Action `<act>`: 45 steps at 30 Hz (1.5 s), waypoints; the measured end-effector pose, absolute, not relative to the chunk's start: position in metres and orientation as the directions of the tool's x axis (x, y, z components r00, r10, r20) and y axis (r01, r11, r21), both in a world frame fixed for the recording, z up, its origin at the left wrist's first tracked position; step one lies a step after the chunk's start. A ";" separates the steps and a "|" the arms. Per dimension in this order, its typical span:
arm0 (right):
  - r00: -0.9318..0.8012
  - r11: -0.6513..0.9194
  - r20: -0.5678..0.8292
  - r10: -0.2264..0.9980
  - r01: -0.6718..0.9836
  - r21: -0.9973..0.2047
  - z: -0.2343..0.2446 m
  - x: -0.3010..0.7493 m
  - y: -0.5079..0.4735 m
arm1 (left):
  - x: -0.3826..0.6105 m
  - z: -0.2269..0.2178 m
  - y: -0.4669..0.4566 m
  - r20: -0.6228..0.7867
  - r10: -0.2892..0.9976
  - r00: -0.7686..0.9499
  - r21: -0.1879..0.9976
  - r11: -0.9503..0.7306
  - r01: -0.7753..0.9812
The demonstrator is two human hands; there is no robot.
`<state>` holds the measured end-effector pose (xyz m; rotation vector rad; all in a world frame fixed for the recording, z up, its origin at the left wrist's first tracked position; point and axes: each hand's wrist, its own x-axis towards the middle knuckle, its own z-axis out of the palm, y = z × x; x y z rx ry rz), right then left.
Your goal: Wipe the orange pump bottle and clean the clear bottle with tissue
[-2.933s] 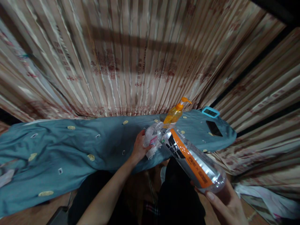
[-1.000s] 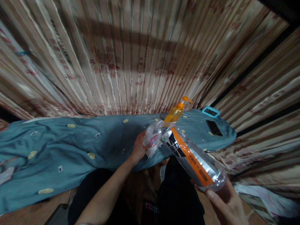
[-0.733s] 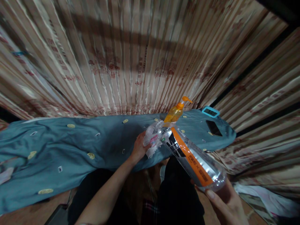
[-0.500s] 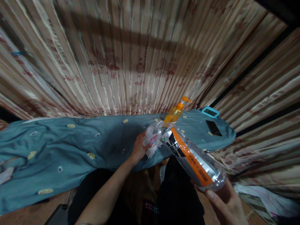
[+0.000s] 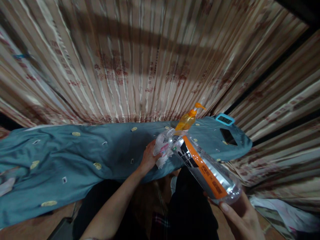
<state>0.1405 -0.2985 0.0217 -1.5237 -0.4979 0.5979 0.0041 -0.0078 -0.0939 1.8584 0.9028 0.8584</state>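
My left hand (image 5: 148, 156) is closed around a crumpled clear plastic bag (image 5: 162, 151) with pink print and a jagged edge. My right hand (image 5: 241, 216) grips the base end of a large clear plastic bottle (image 5: 200, 165) with an orange, silver and black label. The bottle lies at a slant, its neck end up and to the left, meeting the plastic by my left hand. Whether the neck is inside the bag or only against it, I cannot tell. Just behind them stands a pump bottle (image 5: 185, 122) of yellow-orange liquid with an orange pump head.
A blue-green patterned cloth (image 5: 115, 146) covers the long surface before me. On its right end are a blue-framed digital clock (image 5: 225, 119) and a dark phone (image 5: 228, 137). A pleated printed curtain (image 5: 140, 66) hangs behind. White plastic (image 5: 7, 186) lies at the far left.
Almost nothing differs. Both hands, the bottle and the plastic bag hold the same positions; the view has shifted very slightly.
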 end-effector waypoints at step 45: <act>0.773 0.034 -0.121 0.623 -0.182 -0.983 0.027 0.130 -0.279 | 0.004 -0.086 -0.020 0.132 0.891 0.434 0.933 -0.259 0.250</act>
